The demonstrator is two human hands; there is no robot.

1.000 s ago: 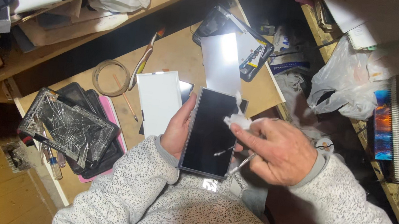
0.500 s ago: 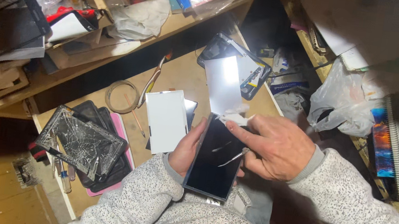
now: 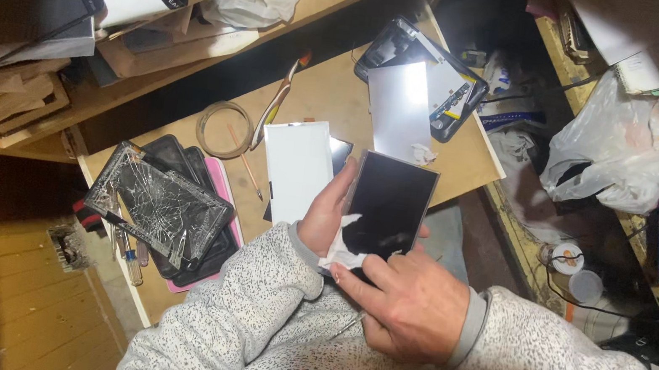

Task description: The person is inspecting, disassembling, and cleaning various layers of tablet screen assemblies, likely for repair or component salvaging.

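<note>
Black and glossy, the screen panel (image 3: 389, 204) was held just right of the white panel (image 3: 296, 168), its long axis running away from the person. The left hand (image 3: 327, 214) clasped its left edge; the right hand (image 3: 408, 299) pinched a white wipe (image 3: 342, 250) against its near end.

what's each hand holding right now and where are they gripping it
Left hand grips the dark screen panel by its left edge. Right hand presses a white wipe against the panel's lower corner.

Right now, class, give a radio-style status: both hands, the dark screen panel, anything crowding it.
Left hand holds dark screen panel. Right hand presses white wipe on it. White panel lies beside.
</note>
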